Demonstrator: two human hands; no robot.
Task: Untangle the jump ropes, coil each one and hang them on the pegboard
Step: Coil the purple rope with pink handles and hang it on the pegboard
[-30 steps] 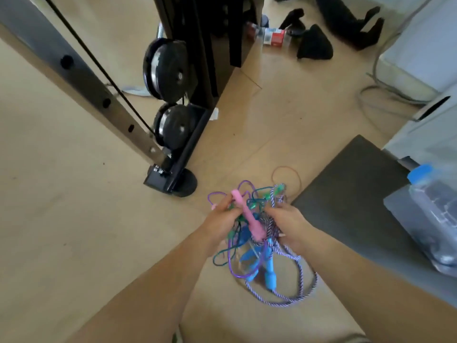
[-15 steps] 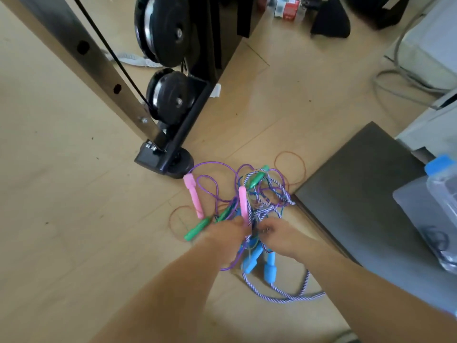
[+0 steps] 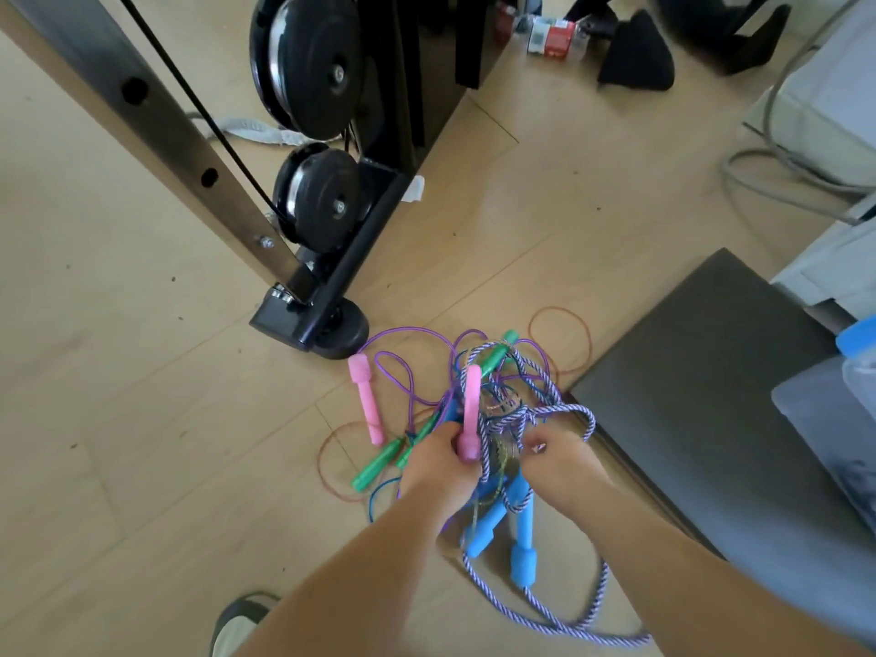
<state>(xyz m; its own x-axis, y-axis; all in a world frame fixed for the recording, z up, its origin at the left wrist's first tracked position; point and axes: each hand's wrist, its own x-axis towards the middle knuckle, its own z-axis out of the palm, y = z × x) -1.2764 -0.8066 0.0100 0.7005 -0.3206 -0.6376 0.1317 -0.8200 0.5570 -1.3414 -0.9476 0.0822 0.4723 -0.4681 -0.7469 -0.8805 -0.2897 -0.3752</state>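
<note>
A tangle of jump ropes (image 3: 502,400) lies on the wooden floor in front of me. My left hand (image 3: 438,471) grips one pink handle (image 3: 470,414) standing up out of the knot. A second pink handle (image 3: 366,403) lies flat to the left, with green handles (image 3: 379,462) beside it. My right hand (image 3: 564,459) pinches the strands on the right side of the knot. Two blue handles (image 3: 519,523) lie under my wrists. A purple-and-white braided rope (image 3: 602,614) trails toward me. No pegboard is in view.
A black cable machine base (image 3: 315,320) with pulleys (image 3: 322,201) stands just behind the ropes. A dark grey mat (image 3: 701,381) lies at the right, with a water bottle (image 3: 860,353) at the edge. My shoe (image 3: 241,623) shows at the bottom. Thin orange rings (image 3: 561,336) lie on the floor.
The rope bundle went from being held up in both hands down onto the floor, and strands and handles spread out. My hands stay on the knot; the view moved closer.
</note>
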